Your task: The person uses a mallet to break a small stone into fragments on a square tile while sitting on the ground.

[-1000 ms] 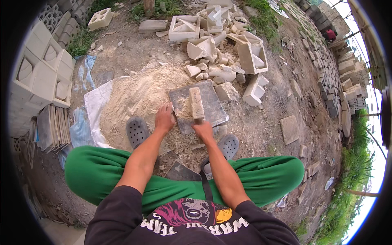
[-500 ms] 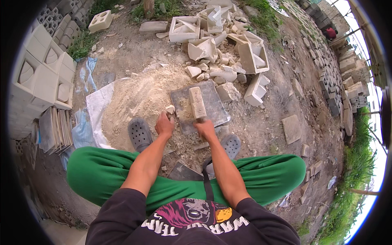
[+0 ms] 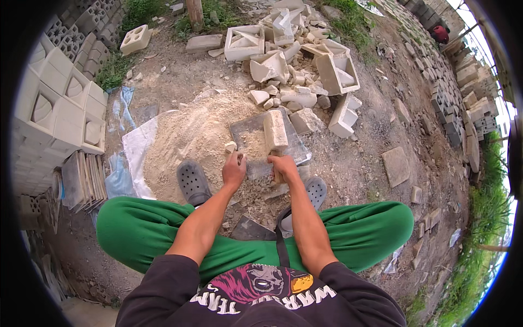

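Note:
My right hand [image 3: 284,165] is closed round the handle end of a dusty, block-headed mallet [image 3: 275,129]. The long pale head points away from me over a flat grey slab [image 3: 298,146]. Crushed cream grit covers part of that slab. My left hand [image 3: 234,170], fingers bent together, holds a small pale stone chunk [image 3: 231,146] at the slab's left edge. Left of the slab, a wide heap of crushed stone [image 3: 188,133] lies on a white sack [image 3: 139,143]. Most of the mallet's handle is hidden by my fingers.
Broken cream blocks [image 3: 297,82] are piled beyond the slab. Moulded blocks [image 3: 65,103] stand stacked at the left, near thin leaning boards [image 3: 84,177]. A flat stone [image 3: 396,166] lies at the right. My grey clogs [image 3: 193,182] flank the work spot.
The mallet's head has shifted right and tilted up, showing more of its near end face. My left hand still holds the chunk beside the slab. The whole view has shifted slightly.

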Available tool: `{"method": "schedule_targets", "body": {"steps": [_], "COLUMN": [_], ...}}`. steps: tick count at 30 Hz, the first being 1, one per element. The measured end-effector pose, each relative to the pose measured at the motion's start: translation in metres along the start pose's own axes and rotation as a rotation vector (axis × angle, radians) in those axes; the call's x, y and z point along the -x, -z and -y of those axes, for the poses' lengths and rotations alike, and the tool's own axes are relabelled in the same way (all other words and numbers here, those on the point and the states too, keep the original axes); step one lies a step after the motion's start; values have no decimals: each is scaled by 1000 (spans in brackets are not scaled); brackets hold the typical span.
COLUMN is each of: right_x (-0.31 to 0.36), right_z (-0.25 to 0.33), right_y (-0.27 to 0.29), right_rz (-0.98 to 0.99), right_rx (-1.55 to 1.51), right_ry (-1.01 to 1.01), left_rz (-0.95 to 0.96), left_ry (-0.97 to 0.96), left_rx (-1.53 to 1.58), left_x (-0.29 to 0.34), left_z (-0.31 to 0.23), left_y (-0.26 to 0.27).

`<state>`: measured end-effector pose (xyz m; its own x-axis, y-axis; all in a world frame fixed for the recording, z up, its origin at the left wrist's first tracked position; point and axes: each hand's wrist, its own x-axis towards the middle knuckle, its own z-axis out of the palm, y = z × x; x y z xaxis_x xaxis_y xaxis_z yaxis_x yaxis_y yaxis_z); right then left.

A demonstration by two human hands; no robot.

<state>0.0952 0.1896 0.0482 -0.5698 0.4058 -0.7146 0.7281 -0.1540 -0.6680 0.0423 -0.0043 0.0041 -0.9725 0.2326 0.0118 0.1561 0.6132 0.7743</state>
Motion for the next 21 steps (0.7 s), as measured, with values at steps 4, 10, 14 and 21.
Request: {"method": "schedule_targets", "body": {"steps": [4,10,14,21], "right_x": [15,48,59,6], "right_z": [13,66,90,16], "right_y": [7,20,8,-29], "right_rz": [-14,-87,-141,-68], "right_rx": [-30,28,116,221], "right_ry": [14,220,440,404], "left_rz": [-13,129,72,23], "left_ry": [-53,-60,-143,6], "left_rx": [-44,-283,-259,-26], "left_x": [-41,-31,-21,-30], "left_z": [-39,-5,20,1], "left_y": [4,-3,-14,-17]}}
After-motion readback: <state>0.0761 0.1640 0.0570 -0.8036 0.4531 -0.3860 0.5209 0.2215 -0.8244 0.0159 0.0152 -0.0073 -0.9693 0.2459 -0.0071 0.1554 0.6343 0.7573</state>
